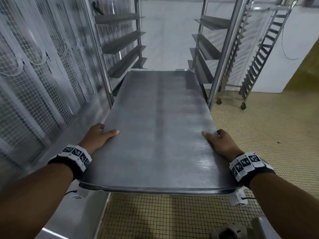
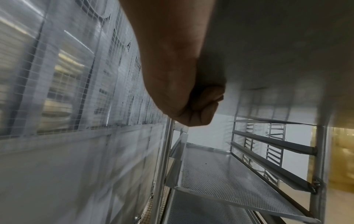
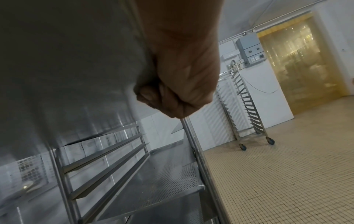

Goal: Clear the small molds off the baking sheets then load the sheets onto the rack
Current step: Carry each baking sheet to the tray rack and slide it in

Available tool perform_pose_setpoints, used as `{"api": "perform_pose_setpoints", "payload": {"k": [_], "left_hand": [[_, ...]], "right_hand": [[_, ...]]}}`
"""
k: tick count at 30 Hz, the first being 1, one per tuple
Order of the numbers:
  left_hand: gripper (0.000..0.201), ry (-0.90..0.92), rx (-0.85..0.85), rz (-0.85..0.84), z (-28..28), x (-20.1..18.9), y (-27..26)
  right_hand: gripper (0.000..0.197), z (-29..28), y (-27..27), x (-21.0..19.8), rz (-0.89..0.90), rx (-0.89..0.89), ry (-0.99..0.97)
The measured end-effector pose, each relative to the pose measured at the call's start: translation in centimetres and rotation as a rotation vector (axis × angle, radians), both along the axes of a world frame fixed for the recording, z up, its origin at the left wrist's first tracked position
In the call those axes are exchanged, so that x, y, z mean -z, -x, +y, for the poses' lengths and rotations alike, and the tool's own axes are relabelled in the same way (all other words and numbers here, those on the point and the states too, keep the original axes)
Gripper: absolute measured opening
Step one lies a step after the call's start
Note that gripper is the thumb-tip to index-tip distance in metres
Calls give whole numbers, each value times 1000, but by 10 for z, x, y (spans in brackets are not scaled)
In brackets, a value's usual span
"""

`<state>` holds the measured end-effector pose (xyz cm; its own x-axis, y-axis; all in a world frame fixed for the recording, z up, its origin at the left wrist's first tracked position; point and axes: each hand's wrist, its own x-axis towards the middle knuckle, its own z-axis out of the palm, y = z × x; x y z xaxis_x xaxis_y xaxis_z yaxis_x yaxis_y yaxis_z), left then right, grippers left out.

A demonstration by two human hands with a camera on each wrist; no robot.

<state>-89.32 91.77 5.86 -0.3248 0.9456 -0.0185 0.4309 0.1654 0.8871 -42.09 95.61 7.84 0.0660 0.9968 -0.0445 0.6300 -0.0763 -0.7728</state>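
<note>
A bare grey baking sheet (image 1: 158, 128) is held level in front of me, with no molds on it. My left hand (image 1: 101, 133) grips its left edge, thumb on top and fingers curled underneath (image 2: 199, 109). My right hand (image 1: 217, 138) grips the right edge the same way, fingers curled below (image 3: 164, 98). The sheet's far end sits between the uprights of the steel rack (image 1: 222, 54), at the level of its angled side rails. Lower in the rack lie perforated sheets (image 2: 229, 177) on their rails, also in the right wrist view (image 3: 153, 186).
A wire-mesh panel wall (image 1: 34, 69) runs close along the left. A second wheeled rack (image 1: 255, 62) stands at the back right against a white wall. Yellow tiled floor (image 1: 269, 128) spreads to the right, with a yellow strip curtain doorway (image 3: 298, 57) beyond.
</note>
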Motion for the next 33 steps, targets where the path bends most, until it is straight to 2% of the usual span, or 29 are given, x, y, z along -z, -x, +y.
{"api": "perform_pose_setpoints", "payload": {"k": [3, 7, 12, 16, 19, 21, 24, 26, 29, 31, 33], "left_hand": [[51, 2, 0, -3, 26, 1, 8], [44, -17, 18, -2, 62, -3, 15], [52, -6, 32, 17, 105, 0, 30], [61, 19, 58, 8, 132, -4, 38], [45, 1, 76, -10, 145, -13, 37], [43, -1, 73, -18, 155, -13, 38], [56, -2, 62, 0, 169, -16, 41], [60, 5, 50, 3, 172, -18, 39], [53, 8, 42, 12, 182, -20, 39], [69, 37, 22, 24, 190, -20, 41], [71, 54, 16, 68, 193, -23, 40]], "right_hand": [[52, 17, 8, -5, -8, -1, -6], [56, 48, 18, -5, 5, 40, -6], [46, 76, 33, -9, 16, 69, -14], [52, 102, 37, -4, 31, 73, -25], [54, 114, 41, -9, 29, 73, -19], [43, 118, 45, -17, 36, 73, -18], [32, 127, 49, -24, 44, 69, -14], [34, 132, 49, -26, 38, 72, -9], [42, 147, 47, -23, 17, 98, 17], [47, 154, 47, -23, 6, 109, 10], [47, 159, 46, -21, 1, 113, 1]]}}
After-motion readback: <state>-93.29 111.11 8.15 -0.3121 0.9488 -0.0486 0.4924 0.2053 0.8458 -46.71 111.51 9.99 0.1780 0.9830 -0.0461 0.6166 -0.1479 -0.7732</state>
